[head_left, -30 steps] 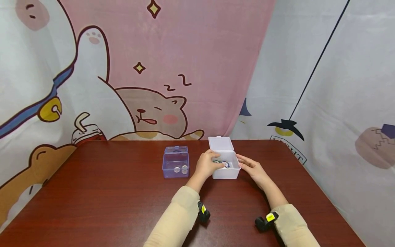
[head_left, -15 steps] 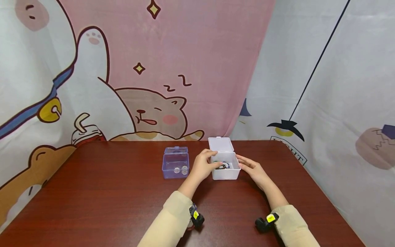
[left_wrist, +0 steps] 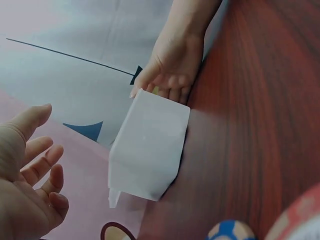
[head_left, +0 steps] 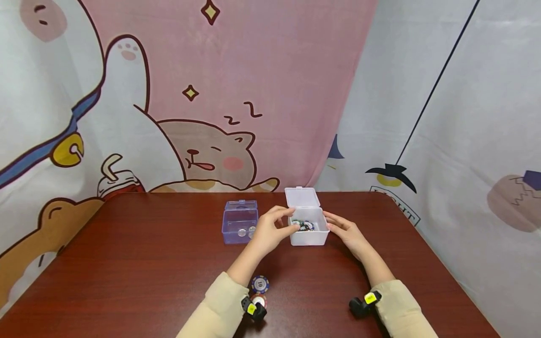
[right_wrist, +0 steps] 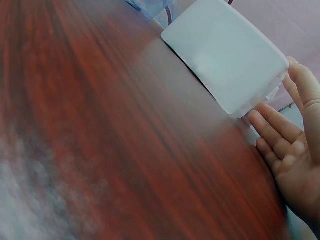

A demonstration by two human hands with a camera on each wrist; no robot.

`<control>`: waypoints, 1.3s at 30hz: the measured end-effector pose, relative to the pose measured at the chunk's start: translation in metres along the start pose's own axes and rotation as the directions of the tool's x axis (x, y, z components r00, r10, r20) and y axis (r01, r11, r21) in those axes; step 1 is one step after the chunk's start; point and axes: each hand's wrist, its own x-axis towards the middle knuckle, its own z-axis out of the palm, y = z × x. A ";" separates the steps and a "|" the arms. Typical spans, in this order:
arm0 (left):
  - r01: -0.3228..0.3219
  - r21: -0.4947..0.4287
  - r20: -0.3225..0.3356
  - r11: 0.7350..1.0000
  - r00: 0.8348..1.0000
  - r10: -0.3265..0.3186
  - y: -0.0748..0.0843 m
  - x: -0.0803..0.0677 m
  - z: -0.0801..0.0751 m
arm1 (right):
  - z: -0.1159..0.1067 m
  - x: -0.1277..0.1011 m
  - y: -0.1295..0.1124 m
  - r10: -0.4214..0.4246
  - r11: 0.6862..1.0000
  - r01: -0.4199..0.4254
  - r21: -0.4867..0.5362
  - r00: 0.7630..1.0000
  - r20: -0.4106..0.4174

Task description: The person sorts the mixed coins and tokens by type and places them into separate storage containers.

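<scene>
A small white box [head_left: 310, 238] stands on the dark red table [head_left: 148, 263] with its lid [head_left: 302, 196] tipped back, and several poker chips [head_left: 305, 226] lie inside. My left hand [head_left: 284, 222] hovers at the box's left rim. In the left wrist view, the left hand [left_wrist: 30, 175] has loose, spread fingers and holds nothing. My right hand [head_left: 338, 227] rests with straight fingers against the box's right wall. In the right wrist view, the right hand [right_wrist: 290, 145] lies beside the white box [right_wrist: 225, 60].
A clear purple box [head_left: 240, 224] with its lid up stands left of the white box and holds a few silvery coins [head_left: 246, 231]. A blue chip [head_left: 259, 284] and a red chip [head_left: 259, 300] lie on the table by my left wrist. Printed curtains hang behind and to the right.
My left hand has come out of the white box and drawn back to its left rim. The forearm swung left, uncovering two chips on the table. The right hand has not moved.
</scene>
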 end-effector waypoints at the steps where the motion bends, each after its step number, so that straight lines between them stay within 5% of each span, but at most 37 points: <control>1: -0.001 -0.007 0.005 1.000 1.000 0.001 0.002 -0.001 -0.002 | 0.000 -0.001 -0.001 0.000 1.000 0.000 -0.003 1.000 0.000; 11: -0.023 0.013 0.078 1.000 0.997 0.022 0.017 -0.015 -0.020 | -0.001 0.001 0.002 0.013 1.000 -0.013 0.008 1.000 0.007; 29: -0.047 0.031 0.174 0.998 0.984 0.041 0.015 -0.046 -0.050 | -0.004 0.011 0.032 -0.020 0.999 0.021 0.031 1.000 -0.008; 39: -0.073 0.050 0.233 0.996 0.971 0.059 0.015 -0.066 -0.063 | 0.001 0.000 0.000 0.010 1.000 -0.010 0.008 1.000 -0.001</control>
